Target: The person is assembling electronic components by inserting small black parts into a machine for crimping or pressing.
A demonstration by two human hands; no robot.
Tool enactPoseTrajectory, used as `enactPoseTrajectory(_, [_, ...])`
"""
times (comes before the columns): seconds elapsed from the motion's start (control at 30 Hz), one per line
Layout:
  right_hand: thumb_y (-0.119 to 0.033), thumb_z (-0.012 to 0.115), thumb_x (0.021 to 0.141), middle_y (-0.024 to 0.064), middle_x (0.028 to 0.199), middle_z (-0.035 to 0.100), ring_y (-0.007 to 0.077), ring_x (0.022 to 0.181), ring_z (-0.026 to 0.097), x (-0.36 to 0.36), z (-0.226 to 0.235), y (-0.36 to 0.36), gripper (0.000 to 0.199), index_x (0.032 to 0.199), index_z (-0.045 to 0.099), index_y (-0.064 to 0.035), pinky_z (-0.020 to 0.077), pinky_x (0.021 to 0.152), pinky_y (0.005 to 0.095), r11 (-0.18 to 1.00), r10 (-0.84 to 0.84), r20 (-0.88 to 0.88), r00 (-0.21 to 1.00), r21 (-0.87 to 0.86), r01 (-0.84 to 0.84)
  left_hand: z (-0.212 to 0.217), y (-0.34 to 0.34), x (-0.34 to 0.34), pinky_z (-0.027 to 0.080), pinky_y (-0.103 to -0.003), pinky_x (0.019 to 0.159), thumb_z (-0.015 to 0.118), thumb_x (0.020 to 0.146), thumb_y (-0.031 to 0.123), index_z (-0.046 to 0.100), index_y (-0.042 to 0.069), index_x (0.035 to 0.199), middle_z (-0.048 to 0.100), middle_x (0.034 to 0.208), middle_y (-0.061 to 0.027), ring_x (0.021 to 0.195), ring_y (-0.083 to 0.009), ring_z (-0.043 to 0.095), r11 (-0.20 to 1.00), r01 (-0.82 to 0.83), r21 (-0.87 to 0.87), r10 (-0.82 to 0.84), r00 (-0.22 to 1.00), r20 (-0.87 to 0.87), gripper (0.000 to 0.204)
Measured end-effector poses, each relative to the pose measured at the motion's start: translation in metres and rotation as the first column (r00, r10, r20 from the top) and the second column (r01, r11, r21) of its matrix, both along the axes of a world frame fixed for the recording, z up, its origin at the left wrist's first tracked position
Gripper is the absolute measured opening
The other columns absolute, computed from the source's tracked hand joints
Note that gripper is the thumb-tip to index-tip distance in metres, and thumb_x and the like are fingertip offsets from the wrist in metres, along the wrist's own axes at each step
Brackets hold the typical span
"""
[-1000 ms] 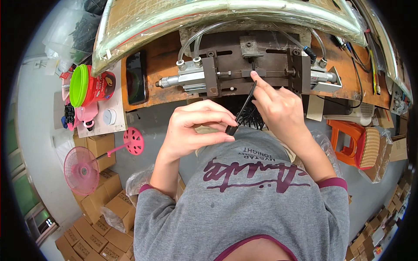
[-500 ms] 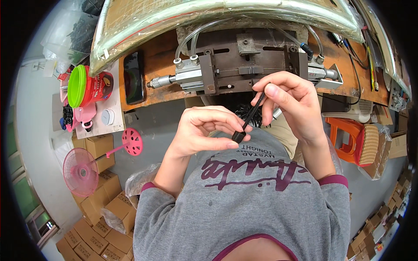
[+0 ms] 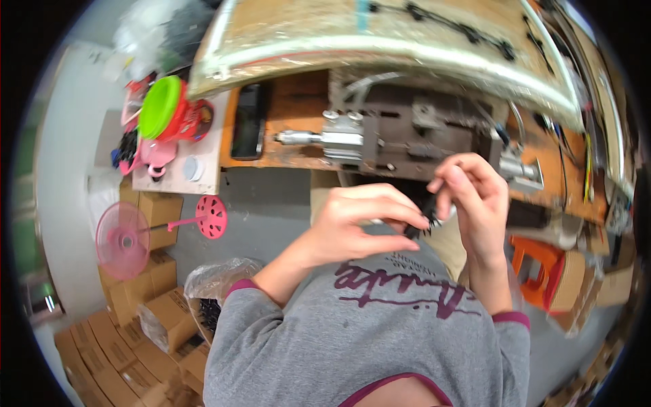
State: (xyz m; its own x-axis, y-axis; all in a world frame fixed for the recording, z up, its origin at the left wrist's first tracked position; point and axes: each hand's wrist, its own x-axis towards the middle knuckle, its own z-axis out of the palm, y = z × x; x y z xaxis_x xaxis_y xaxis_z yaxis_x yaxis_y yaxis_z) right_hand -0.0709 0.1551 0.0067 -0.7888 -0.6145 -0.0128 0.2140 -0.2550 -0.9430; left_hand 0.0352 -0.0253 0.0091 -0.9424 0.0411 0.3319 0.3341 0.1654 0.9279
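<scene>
In front of my chest, my left hand pinches the thick lower end of a thin black plastic piece between thumb and fingers. My right hand has its thumb and fingers closed near the upper end of that piece, its wrist bent upward. Motion smears the piece, and my fingers cover part of it. Beyond my hands, a dark metal fixture is mounted on the bench, with a silver pneumatic cylinder at its left and another silver cylinder at its right.
A plastic-wrapped, lit panel overhangs the bench. A phone lies left of the fixture, near a red tub with a green rim. A pink fan, cardboard boxes and a lined bag of black parts are at left; an orange stool is at right.
The view has shifted, so the bench sits further right and lower. My hands have come closer together, and the black piece shows less between them. My left fingers are straighter.
</scene>
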Motion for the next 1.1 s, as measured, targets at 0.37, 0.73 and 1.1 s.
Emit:
enactPoseTrajectory(0.37, [-0.012,0.056,0.103,0.0004,0.086,0.056,0.0034,0.066,0.043,-0.034,0.058,-0.041,0.01,0.098,0.058,-0.0038,0.0323,0.057,0.0176,0.836,-0.459,0.025,0.888,-0.326,0.441,0.042,-0.015,-0.01,0.059,-0.032,0.068,0.08,0.077,0.006,0.074,0.003,0.095,0.072,0.089,-0.0088,0.078,-0.0225,0.071,0.976,-0.061,-0.208,-0.046,0.881,-0.471,0.02])
enactPoseTrajectory(0.73, [-0.015,0.055,0.104,0.0035,0.088,0.061,0.0026,0.062,0.047,-0.066,0.022,0.039,0.018,0.111,0.063,-0.0004,0.0313,0.05,0.0151,0.775,-0.63,-0.26,0.732,-0.263,0.574,0.188,-0.237,-0.07,0.052,-0.037,0.083,0.076,0.081,0.017,0.073,0.003,0.113,0.068,0.119,-0.0177,0.098,-0.0289,0.067,0.141,-0.987,-0.075,0.551,0.141,-0.823,0.035])
enactPoseTrajectory(1.1, [-0.012,0.053,0.104,0.0086,0.102,0.064,0.0053,0.072,0.054,-0.051,0.001,0.078,0.017,0.109,0.061,0.002,0.0362,0.05,0.017,0.816,-0.577,-0.207,0.79,-0.154,0.556,0.163,-0.363,0.031,0.049,-0.026,0.07,0.078,0.085,0.024,0.076,0.0,0.103,0.073,0.093,-0.0065,0.078,-0.0111,0.062,0.107,-0.965,-0.24,0.919,0.188,-0.345,0.031])
